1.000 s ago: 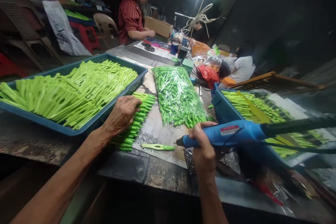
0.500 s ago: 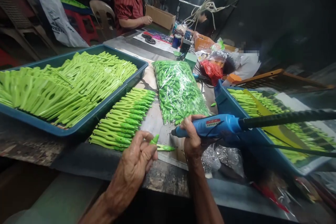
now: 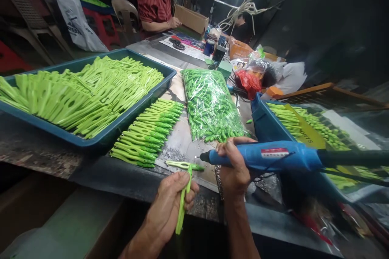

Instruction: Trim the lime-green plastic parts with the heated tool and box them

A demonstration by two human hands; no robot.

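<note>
My left hand (image 3: 173,202) is closed around a long light-green plastic piece (image 3: 180,210), its darker green end pointing up between thumb and fingers. Wrapped in my right hand (image 3: 235,164) is a blue electric screwdriver (image 3: 267,154), held nearly level with its bit pointing left. A small bright speck shows at the bit's end, too small to name. Just beyond my left hand another green piece (image 3: 185,165) with a dark green tip lies on the table. To its left, several similar two-tone pieces (image 3: 148,131) lie side by side in a row.
On the left, a blue tray (image 3: 88,141) is heaped with light-green pieces. A clear bag (image 3: 212,105) of small green parts lies centrally, with tiny metal bits (image 3: 199,145) nearby. A second blue tray (image 3: 259,115) stands right. Across the table sits a person in red (image 3: 153,2).
My left hand has turned and come slightly right and down, bringing the long green piece into sight. The screwdriver has swung nearer and the view has shifted a little.
</note>
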